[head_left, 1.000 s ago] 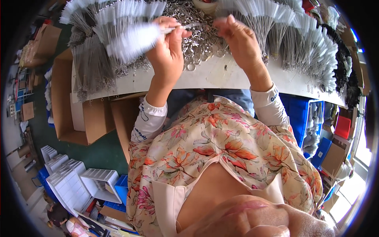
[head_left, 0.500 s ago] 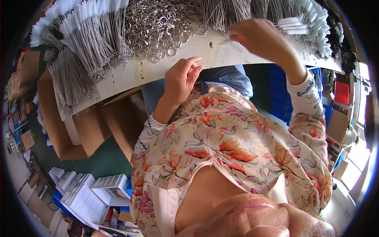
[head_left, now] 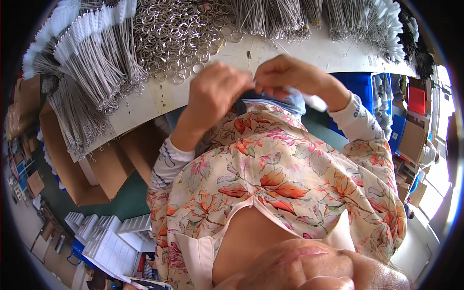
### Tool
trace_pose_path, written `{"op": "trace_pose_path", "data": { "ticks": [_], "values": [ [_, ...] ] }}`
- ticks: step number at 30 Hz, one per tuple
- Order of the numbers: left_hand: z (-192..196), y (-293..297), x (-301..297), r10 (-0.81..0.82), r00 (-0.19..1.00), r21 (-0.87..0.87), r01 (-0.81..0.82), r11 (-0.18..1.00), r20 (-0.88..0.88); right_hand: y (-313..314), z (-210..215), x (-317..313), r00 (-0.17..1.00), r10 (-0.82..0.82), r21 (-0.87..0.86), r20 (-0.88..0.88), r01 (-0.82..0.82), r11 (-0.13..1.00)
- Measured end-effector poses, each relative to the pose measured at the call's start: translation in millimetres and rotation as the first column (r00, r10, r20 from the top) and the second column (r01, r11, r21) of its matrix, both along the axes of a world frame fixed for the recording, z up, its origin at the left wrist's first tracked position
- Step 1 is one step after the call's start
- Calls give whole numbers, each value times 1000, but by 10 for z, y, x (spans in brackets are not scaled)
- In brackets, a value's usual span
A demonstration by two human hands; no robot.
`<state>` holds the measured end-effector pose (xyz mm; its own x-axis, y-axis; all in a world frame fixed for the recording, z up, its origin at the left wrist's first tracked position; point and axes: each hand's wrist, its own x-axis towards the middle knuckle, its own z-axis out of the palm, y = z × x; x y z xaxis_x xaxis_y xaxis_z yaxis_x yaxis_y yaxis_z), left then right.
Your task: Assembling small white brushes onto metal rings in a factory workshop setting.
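Observation:
My left hand point(head_left: 212, 92) and my right hand point(head_left: 304, 77) meet fingertip to fingertip just off the near edge of the table. A wire cleaning brush is in my right hand; its white bristle end point(head_left: 316, 103) shows blurred below that hand, and the fingers hide its wire. My left fingers are pinched together, and whatever they hold is too small and hidden to make out. Beyond my hands lies a heap of metal rings point(head_left: 174, 36). Bundles of white-tipped wire brushes point(head_left: 92, 63) lie to its left, and more brush bundles point(head_left: 338, 19) lie to its right.
The white table point(head_left: 145, 104) runs across in front of me. Open cardboard boxes point(head_left: 77, 169) stand below its left side. Blue bins point(head_left: 355, 92) and a red container point(head_left: 416, 100) are at the right. White plastic trays point(head_left: 113, 241) stand at the lower left.
My right hand has come back from the brush bundles at the table's far side, now with a brush in it. My left hand has risen slightly, and the two hands have come together.

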<state>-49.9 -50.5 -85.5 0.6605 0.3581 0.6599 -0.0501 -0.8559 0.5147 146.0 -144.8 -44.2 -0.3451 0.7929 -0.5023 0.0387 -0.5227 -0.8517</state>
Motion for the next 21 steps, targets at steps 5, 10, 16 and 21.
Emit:
{"op": "trace_pose_path", "data": {
  "ticks": [5,10,16,21],
  "values": [
    [-166,443,494,280,937,304,-210,929,-207,-104,-282,105,212,-309,375,927,-497,783],
    [-234,445,412,343,901,342,-244,907,-265,-20,-281,-61,569,-507,701,647,-182,690],
    [160,114,48,101,896,-846,365,388,433,106,152,-294,799,-595,698,87,377,609],
    [255,-48,63,120,765,-775,627,84,632,202,224,-544,861,-508,835,13,270,479]
  ]
}}
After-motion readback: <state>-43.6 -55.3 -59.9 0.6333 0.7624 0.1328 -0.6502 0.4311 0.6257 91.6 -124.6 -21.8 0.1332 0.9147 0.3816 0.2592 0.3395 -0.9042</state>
